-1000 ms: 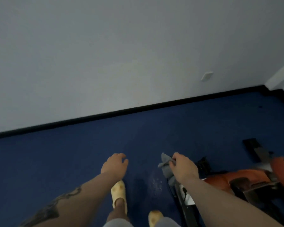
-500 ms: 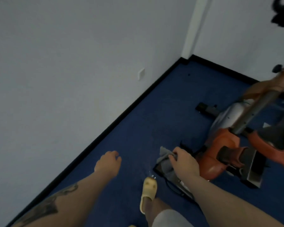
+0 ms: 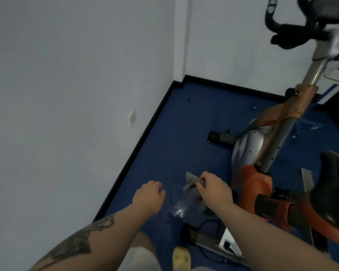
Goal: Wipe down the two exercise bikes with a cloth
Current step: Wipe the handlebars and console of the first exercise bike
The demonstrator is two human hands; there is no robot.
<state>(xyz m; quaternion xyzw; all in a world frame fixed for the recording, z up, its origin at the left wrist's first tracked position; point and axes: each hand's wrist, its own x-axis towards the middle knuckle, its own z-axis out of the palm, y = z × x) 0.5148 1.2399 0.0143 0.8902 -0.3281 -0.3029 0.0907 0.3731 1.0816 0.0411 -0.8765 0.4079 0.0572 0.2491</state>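
a grey cloth point(image 3: 192, 184) is pinched in the right hand point(image 3: 213, 187), fingers curled round one bunched end while the rest hangs down over the blue floor point(image 3: 184, 133). the left hand point(image 3: 148, 196) is held out beside it with nothing in it, fingers loosely curled, kept a bit apart from the cloth. an orange and silver exercise bike point(image 3: 262, 163) is parked along the right side of the floor, just beside the right hand, not quite touched as far as can be told. its black handlebars point(image 3: 290, 34) are seen up at the top right and its black saddle point(image 3: 333, 184) near the right edge. a shiny scuffed patch point(image 3: 179, 211) is seen on the floor below the cloth. a yellow slipper point(image 3: 181, 258) is planted at the floor's near edge. a white wall plate point(image 3: 131, 118) is fixed low on the wall by the floor's left edge.
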